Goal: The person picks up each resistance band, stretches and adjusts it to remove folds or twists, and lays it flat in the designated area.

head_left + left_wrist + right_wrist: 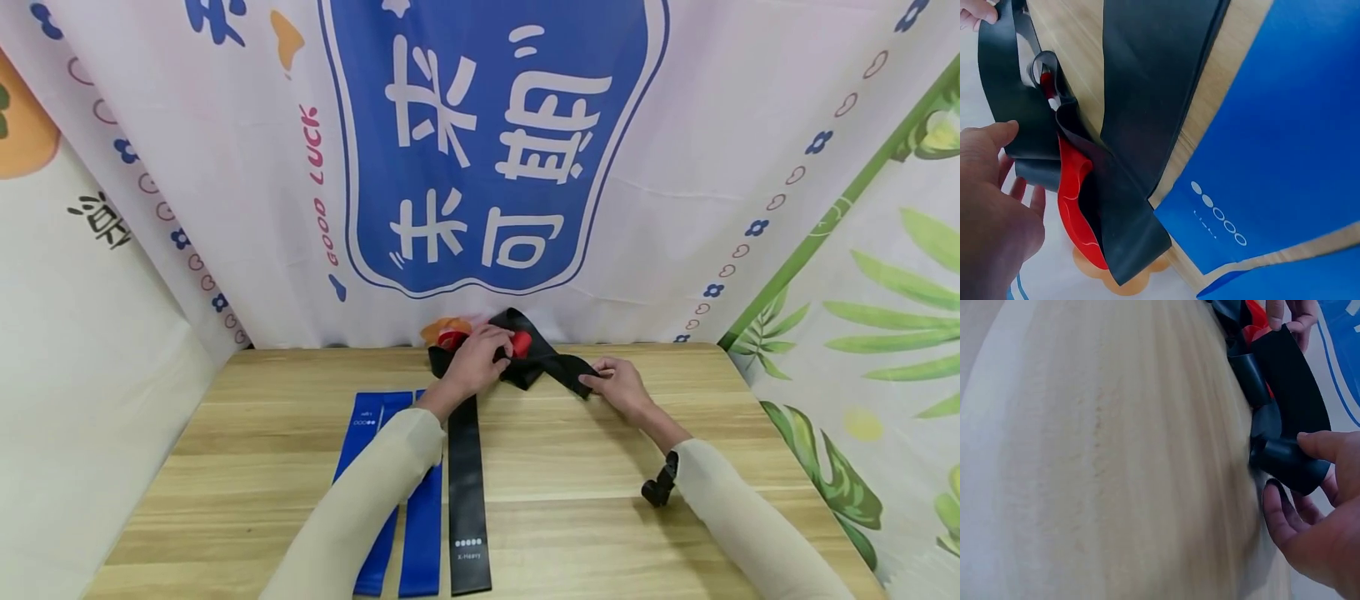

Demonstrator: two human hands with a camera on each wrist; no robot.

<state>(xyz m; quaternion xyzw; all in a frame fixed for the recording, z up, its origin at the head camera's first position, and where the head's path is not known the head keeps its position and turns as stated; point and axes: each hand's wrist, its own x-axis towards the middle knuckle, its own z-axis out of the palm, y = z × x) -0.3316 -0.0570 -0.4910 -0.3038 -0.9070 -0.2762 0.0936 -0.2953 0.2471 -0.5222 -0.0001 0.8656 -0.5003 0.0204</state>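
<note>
A loose black resistance band (534, 335) lies twisted and looped at the back of the table. My left hand (476, 362) holds its middle part, thumb over the band in the left wrist view. At the band's right end, my right hand (621, 388) pinches it between thumb and fingers, and the end curls over in the right wrist view. Red band material (1072, 206) shows among the black folds beside my left hand. A flat black band (467, 483) marked X-Heavy lies below my left hand. Left of it are two flat blue bands (422, 533), partly under my left sleeve.
The wooden table (585, 517) meets a printed cloth backdrop (262, 250) right behind the bands. More printed cloth (885, 333) hangs at the right side. A black wrist device (660, 483) sits on my right wrist.
</note>
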